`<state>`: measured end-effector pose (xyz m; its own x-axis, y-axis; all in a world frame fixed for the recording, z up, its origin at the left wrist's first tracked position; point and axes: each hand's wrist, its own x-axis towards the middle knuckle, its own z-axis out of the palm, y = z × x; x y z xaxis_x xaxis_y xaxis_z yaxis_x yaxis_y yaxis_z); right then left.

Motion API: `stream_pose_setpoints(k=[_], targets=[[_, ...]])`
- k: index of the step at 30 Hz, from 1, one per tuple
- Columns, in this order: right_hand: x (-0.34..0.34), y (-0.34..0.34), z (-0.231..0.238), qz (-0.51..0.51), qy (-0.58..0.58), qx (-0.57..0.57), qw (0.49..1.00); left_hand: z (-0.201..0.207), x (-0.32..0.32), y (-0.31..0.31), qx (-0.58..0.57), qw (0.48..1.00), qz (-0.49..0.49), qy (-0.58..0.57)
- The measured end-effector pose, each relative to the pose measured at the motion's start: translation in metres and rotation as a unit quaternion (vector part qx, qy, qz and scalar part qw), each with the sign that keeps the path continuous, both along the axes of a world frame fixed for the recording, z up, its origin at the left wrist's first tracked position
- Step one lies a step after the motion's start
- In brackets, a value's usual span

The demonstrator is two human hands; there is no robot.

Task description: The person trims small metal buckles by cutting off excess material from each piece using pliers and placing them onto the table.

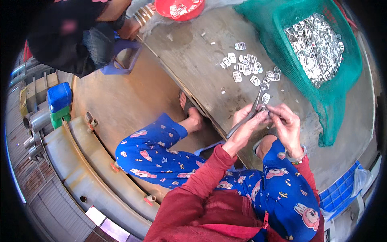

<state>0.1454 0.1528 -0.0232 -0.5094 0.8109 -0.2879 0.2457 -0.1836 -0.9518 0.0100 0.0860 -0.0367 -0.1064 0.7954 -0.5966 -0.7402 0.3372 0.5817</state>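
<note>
My left hand (246, 123) is closed around a long, slim, dark grey metal tool (242, 124), its narrow end pointing up past my fingers. Close beside it, my right hand (288, 124) pinches with thumb and fingers; a small shiny piece (264, 107) shows between the two hands, partly hidden by the fingertips. Just beyond my fingers lies a flat, silvery-white buckle-like piece (266, 98). Several more such pieces (254, 80) are scattered farther up the grey work surface (193, 52).
At the far right stands a green basket (278, 18) draped in green netting (334, 121), holding a pile of similar pieces (316, 48). A red bowl (177, 12) sits at the far edge near another person's arm (131, 26). Metal tanks (76, 169) stand at left.
</note>
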Motion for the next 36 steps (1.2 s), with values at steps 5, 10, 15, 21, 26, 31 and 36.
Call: stream_pose_setpoints(k=[5, 10, 15, 21, 26, 31, 36], targets=[[0.001, -0.002, 0.004, 0.036, -0.058, 0.245, 0.967, 0.0, 0.005, -0.002, -0.005, 0.999, 0.032, -0.013], [0.008, 0.0, 0.004, -0.055, 0.047, 0.009, 0.997, 0.006, 0.008, 0.002, 0.006, 0.999, 0.003, -0.035], [0.004, -0.004, 0.0, -0.089, 0.16, -0.165, 0.969, 0.003, 0.007, -0.003, 0.023, 1.0, -0.005, 0.012], [0.008, -0.005, -0.002, -0.099, 0.112, -0.15, 0.977, -0.007, 0.006, 0.0, 0.043, 0.997, -0.059, 0.024], [0.012, -0.006, -0.007, -0.091, 0.072, -0.009, 0.993, -0.012, 0.014, -0.001, 0.052, 0.994, -0.079, 0.061], [0.009, -0.005, 0.001, -0.104, 0.068, -0.051, 0.991, -0.006, 0.028, -0.004, 0.046, 0.998, 0.001, 0.034], [0.011, -0.007, -0.004, -0.14, 0.096, -0.141, 0.975, -0.002, 0.019, 0.002, 0.01, 0.985, -0.083, 0.153]])
